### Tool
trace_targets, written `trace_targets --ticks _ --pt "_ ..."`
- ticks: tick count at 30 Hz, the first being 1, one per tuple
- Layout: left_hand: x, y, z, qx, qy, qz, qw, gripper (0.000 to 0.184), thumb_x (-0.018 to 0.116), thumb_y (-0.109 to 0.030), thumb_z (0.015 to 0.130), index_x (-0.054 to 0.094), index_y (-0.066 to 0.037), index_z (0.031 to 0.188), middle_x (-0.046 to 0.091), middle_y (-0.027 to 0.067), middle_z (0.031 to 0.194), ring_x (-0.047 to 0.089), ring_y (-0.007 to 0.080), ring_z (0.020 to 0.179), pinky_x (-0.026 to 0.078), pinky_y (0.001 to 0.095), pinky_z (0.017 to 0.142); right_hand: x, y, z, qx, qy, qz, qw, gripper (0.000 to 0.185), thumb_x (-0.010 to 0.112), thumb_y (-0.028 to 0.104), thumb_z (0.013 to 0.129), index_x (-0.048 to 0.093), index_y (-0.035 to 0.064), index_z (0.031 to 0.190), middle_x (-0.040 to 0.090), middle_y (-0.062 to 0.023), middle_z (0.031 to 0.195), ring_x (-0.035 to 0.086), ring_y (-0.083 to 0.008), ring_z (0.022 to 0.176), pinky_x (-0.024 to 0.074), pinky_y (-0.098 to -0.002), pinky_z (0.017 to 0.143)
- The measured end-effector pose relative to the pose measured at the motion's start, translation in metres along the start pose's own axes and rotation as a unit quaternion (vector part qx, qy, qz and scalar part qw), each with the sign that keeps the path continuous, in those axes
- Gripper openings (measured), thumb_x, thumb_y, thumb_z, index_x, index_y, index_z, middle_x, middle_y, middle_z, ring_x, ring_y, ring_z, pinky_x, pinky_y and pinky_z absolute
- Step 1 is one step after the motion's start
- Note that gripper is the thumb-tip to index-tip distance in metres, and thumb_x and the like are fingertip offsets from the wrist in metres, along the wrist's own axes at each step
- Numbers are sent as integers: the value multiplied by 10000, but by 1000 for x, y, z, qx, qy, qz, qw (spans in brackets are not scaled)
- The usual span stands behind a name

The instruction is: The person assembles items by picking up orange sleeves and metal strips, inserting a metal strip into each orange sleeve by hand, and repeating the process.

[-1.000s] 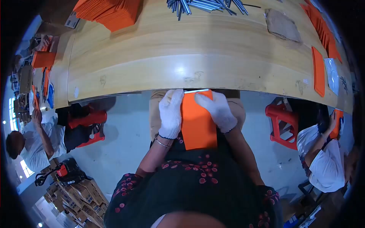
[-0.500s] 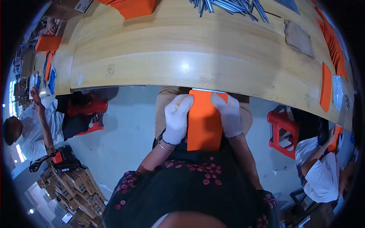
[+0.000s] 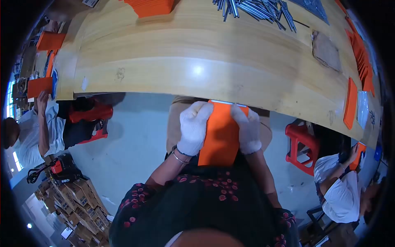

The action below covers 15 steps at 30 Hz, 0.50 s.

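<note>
Between my two hands is a flat orange panel (image 3: 220,138), held over my lap just below the table's front edge. A thin silver rod (image 3: 222,102) lies along its upper edge. My left hand (image 3: 193,125), in a white knit glove, grips the panel's upper left side with the thumb on top. On the upper right side, my right hand (image 3: 248,128), gloved too, pinches the panel, its thumb near the rod. The fingers under the panel are hidden. The panel's lower end leans slightly to the left.
On the wooden table (image 3: 135,74) are stacked orange panels (image 3: 150,6), loose silver rods (image 3: 259,10) and a brown cardboard piece (image 3: 326,51). Another orange panel (image 3: 350,103) lies at right. Co-workers sit at both sides near red stools (image 3: 302,148). Stacked cartons (image 3: 76,201) stand lower left.
The panel's lower end has swung slightly left in my hands, which keep their grip. The left co-worker's hand now holds an orange panel. The view has shifted a little.
</note>
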<state>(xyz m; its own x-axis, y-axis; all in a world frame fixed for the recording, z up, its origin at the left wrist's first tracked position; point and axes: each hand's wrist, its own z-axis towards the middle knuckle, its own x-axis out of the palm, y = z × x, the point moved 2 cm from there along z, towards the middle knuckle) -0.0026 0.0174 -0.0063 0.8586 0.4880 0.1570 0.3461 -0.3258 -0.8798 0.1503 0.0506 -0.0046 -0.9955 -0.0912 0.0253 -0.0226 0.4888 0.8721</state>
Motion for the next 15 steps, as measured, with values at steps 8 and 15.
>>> trace_targets --ticks 8,15 --pt "-6 0 -6 -13 16 -2 1000 176 606 -118 898 666 43 938 599 11 787 466 83 714 404 194 667 12 0 -8 -33 -15 97 995 214 623 162 916 638 -41 852 607 -10 748 480 -92 683 418 -224 634" --pt "-7 6 4 -14 50 -5 999 187 595 -141 908 665 27 950 588 8 799 465 75 738 394 190 681 6 -10 11 -43 11 30 999 224 616 162 913 653 -56 949 642 -32 804 520 -103 704 449 -223 663"
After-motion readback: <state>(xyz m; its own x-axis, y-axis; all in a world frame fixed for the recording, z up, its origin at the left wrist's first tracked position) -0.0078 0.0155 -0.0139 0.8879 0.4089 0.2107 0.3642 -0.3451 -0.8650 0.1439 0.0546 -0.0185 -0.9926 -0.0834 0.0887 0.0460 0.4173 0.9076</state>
